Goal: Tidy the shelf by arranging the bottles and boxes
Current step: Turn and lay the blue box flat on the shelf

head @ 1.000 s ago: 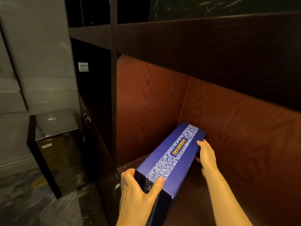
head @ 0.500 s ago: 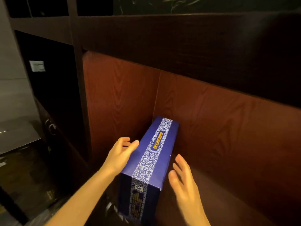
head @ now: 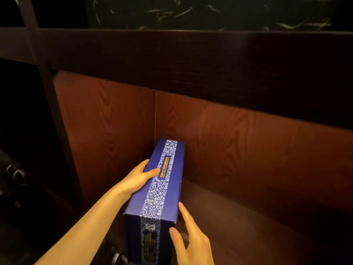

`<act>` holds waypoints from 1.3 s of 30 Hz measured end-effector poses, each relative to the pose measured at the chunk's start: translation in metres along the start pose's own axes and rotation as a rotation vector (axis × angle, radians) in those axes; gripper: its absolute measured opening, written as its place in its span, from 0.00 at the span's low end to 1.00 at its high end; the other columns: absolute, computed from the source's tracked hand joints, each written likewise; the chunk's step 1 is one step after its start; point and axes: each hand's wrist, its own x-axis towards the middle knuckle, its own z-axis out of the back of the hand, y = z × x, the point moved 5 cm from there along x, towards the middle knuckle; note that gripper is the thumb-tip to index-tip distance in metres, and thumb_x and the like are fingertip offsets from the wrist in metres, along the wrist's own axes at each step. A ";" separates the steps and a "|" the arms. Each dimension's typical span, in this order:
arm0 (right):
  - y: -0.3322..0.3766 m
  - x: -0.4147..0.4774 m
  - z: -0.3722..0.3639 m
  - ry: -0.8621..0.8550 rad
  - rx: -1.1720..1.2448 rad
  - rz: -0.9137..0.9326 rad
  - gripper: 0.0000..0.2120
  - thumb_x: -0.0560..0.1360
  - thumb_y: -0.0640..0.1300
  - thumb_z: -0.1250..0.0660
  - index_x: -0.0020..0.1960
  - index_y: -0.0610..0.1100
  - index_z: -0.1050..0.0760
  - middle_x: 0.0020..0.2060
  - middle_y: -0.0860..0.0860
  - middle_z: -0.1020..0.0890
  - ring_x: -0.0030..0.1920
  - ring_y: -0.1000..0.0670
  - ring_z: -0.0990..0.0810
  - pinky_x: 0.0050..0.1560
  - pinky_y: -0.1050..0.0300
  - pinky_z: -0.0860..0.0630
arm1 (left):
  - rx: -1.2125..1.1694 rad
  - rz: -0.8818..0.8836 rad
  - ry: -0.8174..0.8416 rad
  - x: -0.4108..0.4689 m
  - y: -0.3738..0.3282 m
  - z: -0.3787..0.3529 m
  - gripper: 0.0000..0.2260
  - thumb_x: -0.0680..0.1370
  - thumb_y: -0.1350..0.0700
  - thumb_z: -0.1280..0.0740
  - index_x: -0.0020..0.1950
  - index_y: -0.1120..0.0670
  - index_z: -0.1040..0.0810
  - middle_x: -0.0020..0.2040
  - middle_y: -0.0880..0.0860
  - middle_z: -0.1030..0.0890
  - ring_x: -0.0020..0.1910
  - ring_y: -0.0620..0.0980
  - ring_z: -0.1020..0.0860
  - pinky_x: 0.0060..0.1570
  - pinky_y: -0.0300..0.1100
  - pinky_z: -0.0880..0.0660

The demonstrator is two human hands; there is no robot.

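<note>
The right hand is nearest, its fingers spread and straight against the near right corner of the blue box. Further in, the left hand grips the box's left edge, thumb on top. The box lies lengthwise on the shelf, its far end in the back left corner. An uneven push could skew it against the side panel.

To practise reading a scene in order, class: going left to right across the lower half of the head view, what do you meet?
In order: dark shelf upright → left hand → blue box → right hand → wooden back panel.
</note>
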 end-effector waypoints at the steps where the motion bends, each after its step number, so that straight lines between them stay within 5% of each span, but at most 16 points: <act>1: 0.001 -0.001 0.001 0.000 -0.023 0.019 0.34 0.79 0.48 0.29 0.75 0.66 0.44 0.70 0.68 0.29 0.66 0.62 0.23 0.62 0.71 0.27 | -0.002 -0.005 0.004 -0.001 0.000 -0.001 0.13 0.79 0.50 0.30 0.62 0.43 0.27 0.53 0.53 0.14 0.49 0.56 0.14 0.52 0.55 0.18; 4: 0.006 -0.003 -0.003 0.029 -0.166 0.078 0.38 0.79 0.47 0.29 0.78 0.49 0.50 0.70 0.62 0.26 0.61 0.58 0.18 0.60 0.68 0.24 | 0.006 -0.018 -0.003 -0.004 -0.001 -0.003 0.15 0.80 0.50 0.30 0.65 0.46 0.27 0.55 0.54 0.14 0.50 0.55 0.14 0.53 0.55 0.19; 7: 0.005 -0.005 0.001 -0.054 -0.329 0.188 0.35 0.64 0.36 0.17 0.69 0.36 0.24 0.52 0.51 0.12 0.37 0.55 0.13 0.36 0.65 0.19 | 0.001 -0.027 -0.030 -0.007 -0.001 -0.006 0.14 0.80 0.51 0.31 0.65 0.46 0.27 0.55 0.53 0.14 0.49 0.54 0.14 0.52 0.53 0.18; 10: 0.001 -0.007 0.009 -0.182 -0.419 0.272 0.34 0.59 0.32 0.15 0.64 0.36 0.20 0.45 0.50 0.11 0.28 0.56 0.17 0.29 0.66 0.22 | 0.001 -0.042 -0.055 -0.011 0.001 -0.015 0.16 0.81 0.51 0.32 0.68 0.47 0.28 0.56 0.52 0.15 0.50 0.53 0.14 0.51 0.51 0.18; 15: -0.019 -0.010 0.039 -0.254 -0.342 0.298 0.32 0.67 0.32 0.20 0.70 0.43 0.23 0.53 0.53 0.12 0.44 0.58 0.17 0.36 0.64 0.21 | -0.043 -0.069 -0.165 -0.019 0.004 -0.043 0.18 0.81 0.51 0.32 0.70 0.49 0.29 0.58 0.51 0.17 0.51 0.51 0.15 0.53 0.52 0.18; 19: -0.046 -0.009 0.063 -0.225 -0.111 0.048 0.32 0.77 0.34 0.29 0.72 0.63 0.31 0.46 0.77 0.19 0.39 0.68 0.20 0.40 0.67 0.26 | -0.080 -0.075 -0.261 -0.024 0.007 -0.068 0.17 0.81 0.50 0.33 0.68 0.46 0.31 0.59 0.49 0.18 0.55 0.52 0.17 0.57 0.55 0.20; 24: -0.075 -0.003 0.094 -0.293 0.030 -0.099 0.26 0.80 0.36 0.33 0.65 0.66 0.23 0.34 0.63 0.17 0.29 0.63 0.24 0.33 0.73 0.33 | -0.177 -0.116 -0.319 -0.021 0.015 -0.095 0.24 0.78 0.53 0.28 0.71 0.47 0.32 0.63 0.50 0.21 0.56 0.51 0.17 0.57 0.54 0.20; 29: -0.089 0.007 0.118 -0.338 0.086 -0.174 0.25 0.82 0.41 0.36 0.59 0.75 0.26 0.48 0.78 0.20 0.49 0.73 0.21 0.43 0.80 0.29 | -0.151 -0.075 -0.377 0.000 0.024 -0.087 0.49 0.69 0.47 0.21 0.81 0.53 0.46 0.77 0.54 0.37 0.71 0.54 0.29 0.66 0.50 0.29; 34: -0.093 0.015 0.130 -0.418 0.130 -0.194 0.17 0.78 0.52 0.40 0.57 0.75 0.27 0.54 0.72 0.21 0.57 0.76 0.26 0.46 0.78 0.26 | -0.137 -0.061 -0.477 0.040 0.019 -0.053 0.47 0.72 0.42 0.24 0.82 0.50 0.48 0.82 0.53 0.43 0.78 0.57 0.39 0.72 0.56 0.36; 39: -0.101 0.014 0.132 -0.465 0.110 -0.252 0.17 0.82 0.44 0.36 0.53 0.69 0.25 0.46 0.77 0.20 0.55 0.70 0.21 0.46 0.79 0.30 | -0.184 -0.029 -0.373 0.079 0.016 -0.038 0.43 0.74 0.44 0.26 0.82 0.50 0.44 0.80 0.51 0.37 0.76 0.56 0.36 0.70 0.52 0.36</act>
